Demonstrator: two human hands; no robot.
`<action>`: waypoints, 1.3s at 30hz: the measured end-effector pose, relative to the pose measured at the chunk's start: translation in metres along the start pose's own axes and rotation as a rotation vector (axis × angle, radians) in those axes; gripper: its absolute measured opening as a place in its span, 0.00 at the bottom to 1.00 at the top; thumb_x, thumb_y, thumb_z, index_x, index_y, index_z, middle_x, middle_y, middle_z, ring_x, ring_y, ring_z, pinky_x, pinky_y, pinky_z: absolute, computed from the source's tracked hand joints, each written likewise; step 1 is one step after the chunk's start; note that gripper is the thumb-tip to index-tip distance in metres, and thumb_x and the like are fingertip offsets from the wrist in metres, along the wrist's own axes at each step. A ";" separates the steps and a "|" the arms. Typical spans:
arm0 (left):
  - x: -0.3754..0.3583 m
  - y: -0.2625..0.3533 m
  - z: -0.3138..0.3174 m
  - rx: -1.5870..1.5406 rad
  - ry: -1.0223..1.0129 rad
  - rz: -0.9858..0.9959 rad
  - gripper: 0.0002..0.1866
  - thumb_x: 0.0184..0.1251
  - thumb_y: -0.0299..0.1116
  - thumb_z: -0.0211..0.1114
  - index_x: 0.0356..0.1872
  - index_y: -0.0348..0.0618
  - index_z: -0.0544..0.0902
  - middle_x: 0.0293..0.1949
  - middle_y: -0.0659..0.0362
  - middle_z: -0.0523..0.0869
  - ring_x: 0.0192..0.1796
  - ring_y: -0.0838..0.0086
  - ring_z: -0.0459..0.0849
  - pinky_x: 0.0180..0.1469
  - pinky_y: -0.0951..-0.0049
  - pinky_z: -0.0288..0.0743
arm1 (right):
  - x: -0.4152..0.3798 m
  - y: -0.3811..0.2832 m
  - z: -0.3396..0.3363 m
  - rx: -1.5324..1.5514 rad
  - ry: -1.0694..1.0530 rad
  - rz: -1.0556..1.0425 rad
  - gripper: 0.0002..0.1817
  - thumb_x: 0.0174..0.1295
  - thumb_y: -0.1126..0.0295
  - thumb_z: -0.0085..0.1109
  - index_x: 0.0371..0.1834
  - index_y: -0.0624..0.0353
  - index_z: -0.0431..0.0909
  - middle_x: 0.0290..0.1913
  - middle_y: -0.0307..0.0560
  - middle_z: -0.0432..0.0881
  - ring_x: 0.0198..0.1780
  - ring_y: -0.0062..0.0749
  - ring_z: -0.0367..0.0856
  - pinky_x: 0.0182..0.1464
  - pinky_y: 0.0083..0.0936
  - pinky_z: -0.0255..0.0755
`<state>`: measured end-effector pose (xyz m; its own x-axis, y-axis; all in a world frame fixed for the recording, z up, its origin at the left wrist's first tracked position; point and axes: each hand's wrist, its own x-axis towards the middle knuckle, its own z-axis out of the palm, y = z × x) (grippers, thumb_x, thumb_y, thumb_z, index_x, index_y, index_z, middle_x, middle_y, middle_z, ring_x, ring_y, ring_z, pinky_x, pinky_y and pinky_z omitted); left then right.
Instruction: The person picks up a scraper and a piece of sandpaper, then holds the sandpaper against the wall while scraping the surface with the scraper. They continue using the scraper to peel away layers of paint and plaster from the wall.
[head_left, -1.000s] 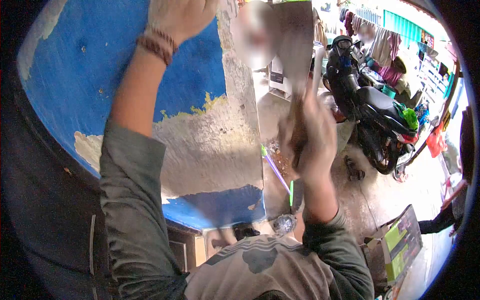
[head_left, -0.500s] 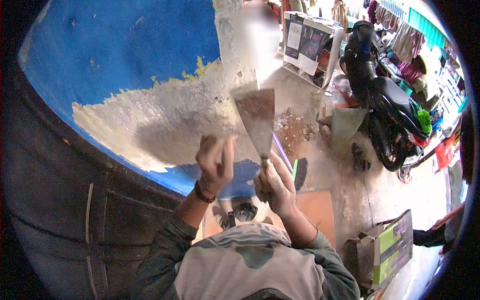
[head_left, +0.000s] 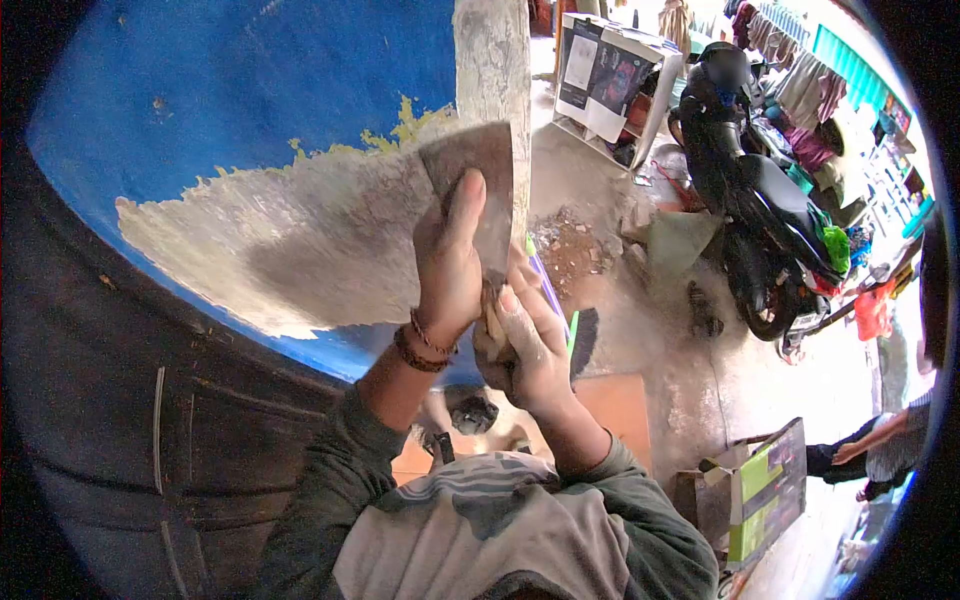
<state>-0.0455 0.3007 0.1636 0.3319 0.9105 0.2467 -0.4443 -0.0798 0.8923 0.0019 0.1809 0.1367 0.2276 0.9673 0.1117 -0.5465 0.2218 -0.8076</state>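
My right hand (head_left: 530, 350) is closed around the handle of a broad scraper (head_left: 493, 190), whose flat metal blade points up and away from me. My left hand (head_left: 447, 270), with bracelets at the wrist, grips the blade from the left. Its thumb lies flat on the blade's face, and its other fingers are hidden behind the metal. Beyond the blade is a wall (head_left: 290, 215) with a bare, pale grey patch. Blue paint (head_left: 270, 80) covers the wall above that patch, with a ragged yellowish edge between the two.
Rubble (head_left: 575, 250) lies on the floor beside the wall's end. A broom head (head_left: 586, 340) is right of my hands. Farther right stand a motorcycle (head_left: 765, 190) and a cardboard box (head_left: 765, 490). Another person's arm (head_left: 875, 435) shows at the right edge.
My left hand, apart from the scraper before, has moved up and right and taken hold of its blade. The scraper and my right hand have shifted slightly left.
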 end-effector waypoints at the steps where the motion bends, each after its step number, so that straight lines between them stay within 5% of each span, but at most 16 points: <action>1: -0.008 -0.001 0.006 -0.065 0.049 0.042 0.18 0.69 0.48 0.58 0.33 0.41 0.80 0.28 0.61 0.80 0.30 0.76 0.77 0.35 0.75 0.73 | 0.006 0.014 -0.009 -0.175 -0.010 -0.272 0.26 0.73 0.64 0.46 0.70 0.63 0.61 0.45 0.41 0.74 0.35 0.19 0.70 0.33 0.17 0.64; 2: -0.010 0.005 0.016 -0.128 0.094 0.089 0.12 0.71 0.40 0.60 0.36 0.40 0.81 0.38 0.67 0.80 0.42 0.86 0.74 0.46 0.81 0.68 | 0.016 0.021 -0.015 -0.349 -0.022 -0.550 0.25 0.72 0.64 0.46 0.70 0.60 0.61 0.33 0.39 0.77 0.21 0.20 0.71 0.18 0.17 0.62; 3: -0.009 0.013 0.025 -0.040 0.130 0.228 0.14 0.71 0.40 0.60 0.38 0.38 0.81 0.38 0.67 0.80 0.40 0.85 0.73 0.44 0.79 0.68 | 0.022 0.025 -0.023 -0.521 -0.020 -0.645 0.25 0.72 0.65 0.46 0.70 0.62 0.61 0.39 0.40 0.78 0.22 0.19 0.71 0.19 0.17 0.62; 7: 0.007 0.016 0.009 0.112 0.097 -0.003 0.14 0.72 0.40 0.59 0.38 0.37 0.82 0.36 0.67 0.80 0.39 0.85 0.72 0.42 0.77 0.68 | 0.004 -0.014 0.008 -0.005 -0.022 -0.067 0.26 0.73 0.65 0.44 0.72 0.63 0.57 0.32 0.36 0.76 0.19 0.16 0.67 0.19 0.13 0.58; 12: -0.012 0.019 0.033 -0.049 0.224 0.209 0.14 0.71 0.41 0.60 0.35 0.39 0.81 0.31 0.65 0.79 0.35 0.83 0.71 0.39 0.77 0.67 | 0.002 0.001 -0.009 -0.221 -0.041 -0.129 0.29 0.73 0.65 0.43 0.74 0.62 0.52 0.39 0.38 0.75 0.20 0.14 0.65 0.19 0.14 0.58; 16: 0.003 0.035 0.021 0.155 0.087 -0.103 0.16 0.70 0.44 0.59 0.34 0.39 0.80 0.30 0.64 0.77 0.34 0.83 0.70 0.36 0.75 0.67 | 0.006 -0.006 0.004 -0.261 0.007 -0.225 0.28 0.73 0.64 0.43 0.73 0.63 0.53 0.46 0.39 0.72 0.22 0.15 0.67 0.19 0.13 0.59; 18: -0.002 0.045 0.036 0.116 0.120 0.233 0.17 0.70 0.44 0.59 0.34 0.38 0.81 0.30 0.64 0.78 0.34 0.83 0.71 0.36 0.75 0.67 | 0.013 -0.009 0.008 -0.275 0.012 -0.297 0.26 0.73 0.64 0.43 0.72 0.63 0.57 0.44 0.39 0.73 0.22 0.15 0.68 0.19 0.13 0.59; 20: -0.010 0.027 0.024 0.052 0.090 0.127 0.15 0.71 0.40 0.59 0.35 0.35 0.81 0.31 0.65 0.80 0.34 0.83 0.71 0.38 0.77 0.68 | 0.007 0.005 0.002 -0.246 -0.016 -0.284 0.26 0.73 0.62 0.42 0.71 0.61 0.56 0.23 0.33 0.68 0.15 0.15 0.62 0.15 0.13 0.54; 26: 0.009 0.047 0.034 0.336 0.041 0.239 0.14 0.72 0.36 0.57 0.50 0.37 0.80 0.39 0.52 0.83 0.43 0.76 0.80 0.44 0.73 0.72 | 0.012 -0.029 0.026 -0.097 0.028 -0.209 0.27 0.74 0.61 0.40 0.71 0.62 0.54 0.23 0.35 0.70 0.14 0.15 0.62 0.14 0.13 0.53; 29: 0.011 0.023 0.018 0.553 -0.027 0.605 0.15 0.71 0.34 0.58 0.55 0.43 0.79 0.45 0.50 0.83 0.44 0.56 0.82 0.47 0.61 0.73 | 0.017 -0.007 0.011 -0.305 0.045 -0.306 0.28 0.73 0.60 0.40 0.72 0.62 0.54 0.25 0.35 0.72 0.16 0.14 0.64 0.13 0.14 0.53; 30: 0.006 0.002 0.015 0.667 0.138 0.712 0.15 0.70 0.35 0.59 0.54 0.41 0.79 0.43 0.49 0.83 0.44 0.61 0.82 0.48 0.63 0.73 | 0.015 0.008 0.000 -0.330 0.006 -0.353 0.27 0.73 0.59 0.41 0.71 0.61 0.56 0.26 0.35 0.71 0.16 0.14 0.64 0.13 0.14 0.53; 32: 0.000 0.026 0.032 0.132 0.064 0.341 0.15 0.71 0.38 0.59 0.48 0.38 0.80 0.36 0.53 0.83 0.42 0.69 0.82 0.44 0.67 0.74 | 0.000 -0.005 0.015 -0.032 0.065 -0.173 0.27 0.73 0.59 0.40 0.71 0.61 0.56 0.26 0.35 0.71 0.16 0.15 0.63 0.14 0.14 0.53; 34: 0.012 0.049 0.035 0.220 0.002 0.132 0.16 0.70 0.43 0.60 0.38 0.38 0.80 0.28 0.60 0.80 0.35 0.79 0.80 0.36 0.74 0.72 | 0.011 -0.032 0.032 -0.035 0.065 -0.143 0.28 0.74 0.59 0.40 0.72 0.61 0.54 0.26 0.36 0.71 0.15 0.15 0.63 0.14 0.13 0.53; 35: 0.011 0.067 0.044 0.120 -0.010 -0.149 0.16 0.69 0.49 0.58 0.44 0.47 0.80 0.33 0.68 0.80 0.23 0.84 0.75 0.20 0.82 0.68 | 0.014 -0.040 0.035 -0.040 0.053 -0.116 0.29 0.74 0.59 0.40 0.73 0.60 0.53 0.26 0.36 0.71 0.15 0.15 0.62 0.14 0.13 0.53; 36: 0.022 0.057 0.040 0.072 -0.064 0.166 0.16 0.69 0.49 0.59 0.43 0.46 0.80 0.32 0.68 0.79 0.24 0.84 0.76 0.21 0.81 0.70 | 0.012 -0.039 0.036 -0.042 0.058 -0.112 0.29 0.74 0.59 0.40 0.73 0.60 0.53 0.26 0.36 0.71 0.15 0.15 0.62 0.14 0.13 0.53; 39: 0.003 0.061 0.039 0.197 0.034 0.159 0.15 0.69 0.44 0.60 0.40 0.40 0.79 0.33 0.65 0.80 0.33 0.82 0.77 0.34 0.76 0.73 | 0.016 -0.013 0.023 -0.215 0.080 -0.282 0.28 0.74 0.62 0.39 0.73 0.63 0.52 0.27 0.37 0.72 0.19 0.17 0.65 0.18 0.14 0.59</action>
<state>-0.0391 0.2821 0.2336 0.2409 0.8930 0.3803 -0.3169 -0.2979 0.9004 -0.0054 0.1957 0.1624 0.4124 0.8571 0.3088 -0.2729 0.4396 -0.8558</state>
